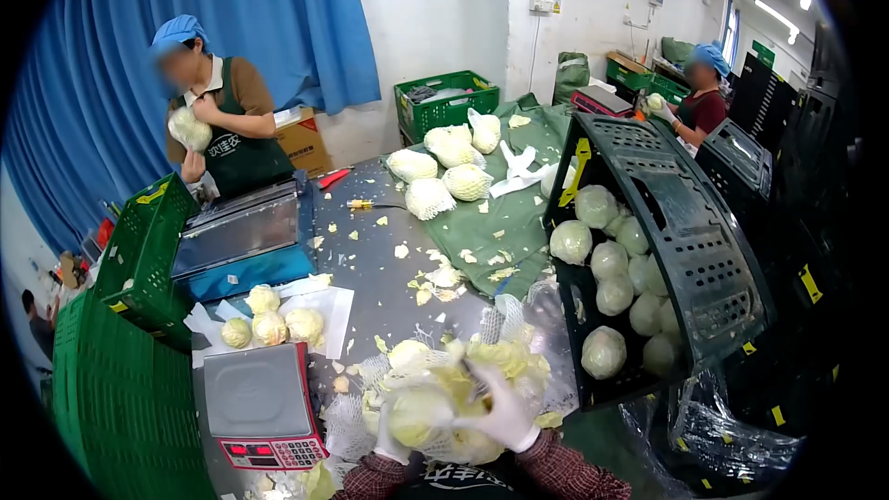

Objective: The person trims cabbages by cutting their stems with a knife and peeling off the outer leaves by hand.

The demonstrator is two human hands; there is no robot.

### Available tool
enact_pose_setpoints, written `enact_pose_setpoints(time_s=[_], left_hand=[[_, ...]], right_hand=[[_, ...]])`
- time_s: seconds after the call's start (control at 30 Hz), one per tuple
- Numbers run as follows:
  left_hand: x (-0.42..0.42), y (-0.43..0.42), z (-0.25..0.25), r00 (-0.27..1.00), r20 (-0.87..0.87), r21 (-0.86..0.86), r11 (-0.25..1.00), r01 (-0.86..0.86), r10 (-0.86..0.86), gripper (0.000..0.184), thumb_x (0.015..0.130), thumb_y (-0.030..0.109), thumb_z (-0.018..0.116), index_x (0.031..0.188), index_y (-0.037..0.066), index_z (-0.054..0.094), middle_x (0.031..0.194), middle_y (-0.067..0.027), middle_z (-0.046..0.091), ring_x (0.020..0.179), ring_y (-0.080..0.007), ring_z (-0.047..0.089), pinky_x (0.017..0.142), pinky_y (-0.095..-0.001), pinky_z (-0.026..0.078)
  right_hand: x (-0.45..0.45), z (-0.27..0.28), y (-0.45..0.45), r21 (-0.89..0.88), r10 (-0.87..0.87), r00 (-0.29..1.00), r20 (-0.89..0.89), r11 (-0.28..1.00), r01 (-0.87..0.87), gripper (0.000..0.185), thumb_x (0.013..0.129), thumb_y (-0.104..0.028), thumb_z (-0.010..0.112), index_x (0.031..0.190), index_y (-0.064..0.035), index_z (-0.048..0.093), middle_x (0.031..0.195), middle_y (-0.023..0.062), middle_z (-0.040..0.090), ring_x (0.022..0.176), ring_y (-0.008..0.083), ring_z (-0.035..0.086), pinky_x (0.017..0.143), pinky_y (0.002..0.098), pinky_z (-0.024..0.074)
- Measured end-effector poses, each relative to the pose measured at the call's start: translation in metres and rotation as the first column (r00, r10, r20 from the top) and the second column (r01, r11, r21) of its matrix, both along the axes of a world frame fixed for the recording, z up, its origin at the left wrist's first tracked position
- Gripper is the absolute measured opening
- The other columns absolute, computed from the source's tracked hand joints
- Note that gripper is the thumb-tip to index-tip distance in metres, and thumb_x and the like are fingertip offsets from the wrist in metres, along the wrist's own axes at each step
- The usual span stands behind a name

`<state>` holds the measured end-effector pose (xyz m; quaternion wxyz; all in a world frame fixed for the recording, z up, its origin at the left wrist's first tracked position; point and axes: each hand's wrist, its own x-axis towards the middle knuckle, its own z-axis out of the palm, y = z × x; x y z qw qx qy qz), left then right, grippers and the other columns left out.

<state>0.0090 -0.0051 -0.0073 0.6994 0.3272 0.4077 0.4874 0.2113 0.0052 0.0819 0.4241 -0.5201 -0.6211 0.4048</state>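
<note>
In front of me a pale green cabbage [421, 415] is held low over the near edge of the table. My left hand [391, 442], in a white glove, grips its left side; the fingers are partly hidden behind it. My right hand [505, 410], also gloved, is at the cabbage's right side, curled around something dark and blurred that I cannot make out. Loose cabbage leaves [519, 366] and white foam netting [505, 317] are heaped just beyond both hands.
A red-edged scale [259, 398] stands left, with several trimmed heads [269, 327] behind it. Net-wrapped cabbages [429, 197] lie on green cloth [472, 245]. Right, a tilted dark crate [690, 222] holds wrapped cabbages [604, 352]. Green crates [116, 398] are stacked left. Two co-workers [236, 130] handle cabbages.
</note>
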Motion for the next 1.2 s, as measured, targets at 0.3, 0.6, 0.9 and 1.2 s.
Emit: enact_pose_setpoints(time_s=[0.3,0.6,0.9,1.2], left_hand=[[-0.006,0.003,0.029,0.998,0.059,-0.053,0.998,-0.036,0.039,0.067,0.092,0.052,0.046,0.137,0.003,0.038,0.134,-0.0149,0.049,0.121,-0.0265,0.050,0.102,-0.0393,0.042],[-0.024,-0.025,-0.044,0.615,0.787,-0.408,0.782,0.470,0.041,0.073,0.088,0.062,0.035,0.134,0.005,0.043,0.131,-0.0200,0.049,0.115,-0.0387,0.051,0.101,-0.0520,0.038],[-0.006,0.001,-0.021,0.892,0.310,-0.410,0.893,-0.186,0.328,0.052,0.097,0.040,0.038,0.136,0.006,0.040,0.128,-0.0160,0.052,0.112,-0.0272,0.054,0.100,-0.0444,0.043],[-0.072,0.000,0.034,0.077,-0.836,0.539,0.840,-0.066,0.543,0.029,0.071,0.009,0.075,0.095,0.000,0.061,0.083,-0.0119,0.061,0.079,-0.0242,0.061,0.074,-0.0327,0.050]], right_hand=[[-0.019,-0.051,0.013,-0.384,-0.250,0.778,-0.577,0.923,0.012,0.025,0.087,-0.016,0.064,0.102,0.0030,0.065,0.098,0.0066,0.066,0.085,0.0112,0.061,0.073,0.0240,0.0489],[0.018,-0.092,0.051,-0.403,-0.172,0.910,-0.377,0.915,0.006,0.029,0.087,-0.020,0.066,0.105,0.0021,0.063,0.101,0.0086,0.066,0.085,0.0159,0.064,0.075,0.0279,0.0504],[-0.017,-0.060,0.006,0.046,-0.038,0.992,-0.119,0.998,0.044,0.073,0.071,-0.049,0.074,0.127,-0.0077,0.052,0.117,0.0133,0.059,0.097,0.0253,0.060,0.080,0.0330,0.0497],[-0.028,-0.120,0.008,-0.086,0.024,0.949,0.316,0.996,0.003,0.075,0.071,-0.037,0.078,0.129,-0.0018,0.046,0.118,0.0171,0.057,0.106,0.0272,0.058,0.089,0.0336,0.0462]])
